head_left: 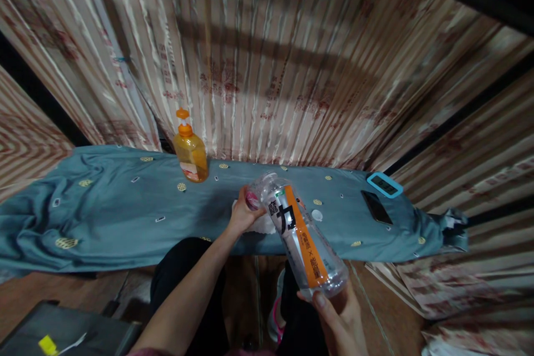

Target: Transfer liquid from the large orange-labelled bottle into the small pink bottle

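My right hand [340, 314] grips the base of a clear plastic bottle [302, 233] with a white and orange label, holding it tilted with its neck pointing away over the table. At the bottle's mouth my left hand [243, 214] holds a crumpled white cloth or tissue [263, 223], fingers curled around the neck end. A small white cap [317, 214] lies on the cloth-covered table just right of the bottle.
A teal patterned cloth [112, 211] covers the narrow table. An orange pump bottle [191, 151] stands at the back. A dark phone [376, 207] and a blue-framed device [384, 184] lie at the right. Striped curtains hang behind. My legs are under the table.
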Tool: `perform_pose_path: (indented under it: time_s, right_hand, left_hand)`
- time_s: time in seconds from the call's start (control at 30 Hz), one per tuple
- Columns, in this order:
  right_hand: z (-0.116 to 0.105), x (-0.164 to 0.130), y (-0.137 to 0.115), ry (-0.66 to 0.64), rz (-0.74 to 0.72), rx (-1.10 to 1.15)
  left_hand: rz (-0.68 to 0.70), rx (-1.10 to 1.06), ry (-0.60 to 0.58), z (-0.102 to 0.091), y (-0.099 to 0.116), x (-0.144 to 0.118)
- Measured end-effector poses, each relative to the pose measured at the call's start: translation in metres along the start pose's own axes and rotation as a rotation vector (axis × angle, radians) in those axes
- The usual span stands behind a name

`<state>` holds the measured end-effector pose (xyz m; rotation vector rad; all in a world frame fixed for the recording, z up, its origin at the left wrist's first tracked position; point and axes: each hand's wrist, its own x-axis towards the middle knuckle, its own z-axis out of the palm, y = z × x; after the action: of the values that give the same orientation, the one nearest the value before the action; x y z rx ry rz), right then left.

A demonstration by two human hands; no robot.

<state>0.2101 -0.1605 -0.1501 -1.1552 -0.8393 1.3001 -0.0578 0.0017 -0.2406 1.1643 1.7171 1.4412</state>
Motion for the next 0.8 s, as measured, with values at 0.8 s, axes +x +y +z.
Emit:
perform_pose_path:
  time_s: [0.8]
  right_hand:
    - [0.001, -0.001, 0.002, -0.013, -0.008, 0.018]
  left_hand:
    - [-0.025, 0.027, 0.036, 0.003, 0.012, -0.002]
